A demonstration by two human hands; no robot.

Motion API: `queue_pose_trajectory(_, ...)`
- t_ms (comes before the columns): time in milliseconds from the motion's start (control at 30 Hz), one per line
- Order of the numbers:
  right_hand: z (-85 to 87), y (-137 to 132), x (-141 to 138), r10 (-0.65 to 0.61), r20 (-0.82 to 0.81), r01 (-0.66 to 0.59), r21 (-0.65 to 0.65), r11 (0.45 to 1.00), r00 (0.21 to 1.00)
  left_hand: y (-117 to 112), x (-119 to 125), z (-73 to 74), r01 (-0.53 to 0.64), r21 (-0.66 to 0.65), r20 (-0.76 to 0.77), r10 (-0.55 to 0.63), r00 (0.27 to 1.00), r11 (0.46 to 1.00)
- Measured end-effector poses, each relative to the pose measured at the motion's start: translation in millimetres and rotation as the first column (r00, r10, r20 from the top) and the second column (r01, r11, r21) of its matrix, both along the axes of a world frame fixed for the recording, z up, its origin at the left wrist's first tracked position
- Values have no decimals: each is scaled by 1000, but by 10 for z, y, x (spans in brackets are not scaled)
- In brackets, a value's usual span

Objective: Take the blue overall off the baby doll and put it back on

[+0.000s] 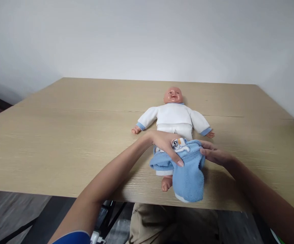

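Note:
A baby doll (174,113) lies on its back with its head away from me, in a white long-sleeved top with blue cuffs. Blue fleecy doll trousers (190,179) with an embroidered patch cover its legs; one bare foot (166,183) pokes out at the left. My left hand (165,142) lies across the waist of the trousers, thumb over the front, its other fingers mostly hidden behind the cloth. At the right edge of the waistband, my right hand (214,153) pinches the cloth between thumb and fingers. The doll's other foot is hidden.
The doll rests near the front edge of a light wooden table (60,142), which has a seam across it. Behind stands a plain white wall (147,40). My legs in tan trousers (147,223) are under the front edge, beside dark metal supports (108,217).

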State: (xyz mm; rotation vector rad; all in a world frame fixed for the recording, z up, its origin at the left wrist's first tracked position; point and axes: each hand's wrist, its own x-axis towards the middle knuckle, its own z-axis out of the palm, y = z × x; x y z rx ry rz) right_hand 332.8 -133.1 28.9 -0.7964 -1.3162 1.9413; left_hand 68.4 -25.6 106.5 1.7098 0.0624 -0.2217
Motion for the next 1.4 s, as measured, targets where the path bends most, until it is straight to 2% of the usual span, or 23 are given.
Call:
queue_pose_trajectory(67,3,-8,-10,28,24,-28,-23,999,999,20,-9,-29,-36,-16,33,36,999,999)
queue_pose_trajectory(200,52,4,-34,182,43,-183,18,983,982,56,-13,-104,-90,-13,75,90,993,996)
queue_pose_trajectory(367,127,12,-36,309,112,-313,20,950,945,50,-21,-115,-60,-7,44,60,997,998)
queue_pose_trajectory(433,143,11,-39,250,135,-257,41,965,959,48,-32,-92,-30,-7,25,31,999,1000)
queue_pose_trajectory(500,142,10,-48,123,119,-132,75,988,985,52,-44,-76,-12,-16,32,12,999,1000)
queue_pose_trajectory(567,130,12,-59,5,86,-12,78,997,996,57,-55,-78,-21,-28,50,23,999,999)
queue_pose_trajectory(633,122,16,-63,-41,81,38,46,998,996,63,-66,-93,-52,-25,66,53,996,998)
queue_pose_trajectory(667,123,18,-59,-26,89,23,30,999,996,65,-72,-101,-67,-20,80,69,994,998)
queue_pose_trajectory(733,136,22,-42,84,118,-86,7,996,989,65,-83,-111,-86,-13,116,87,989,996)
queue_pose_trajectory(800,159,18,-22,241,139,-242,-13,970,961,61,-91,-109,-85,-19,139,86,986,996)
queue_pose_trajectory(867,184,3,-10,347,162,-346,-35,938,924,51,-96,-96,-77,-31,128,81,988,997)
queue_pose_trajectory(967,205,-29,-14,331,191,-333,-23,943,924,35,-101,-78,-32,-56,29,34,999,998)
queue_pose_trajectory(1067,188,-49,-21,192,137,-198,31,980,972,26,-107,-87,78,-113,-97,-89,991,991)
queue_pose_trajectory(1133,164,-50,-19,105,115,-111,46,993,988,28,-111,-104,118,-128,-119,-134,984,985)
queue_pose_trajectory(1200,145,-46,-14,72,128,-78,46,996,989,38,-112,-114,104,-96,-98,-113,989,990)
queue_pose_trajectory(1267,139,-42,-12,107,138,-112,28,993,985,49,-109,-107,80,-63,-73,-85,994,995)
queue_pose_trajectory(1400,128,-68,-32,319,108,-316,-47,948,941,46,-96,-56,80,-76,-57,-85,995,994)
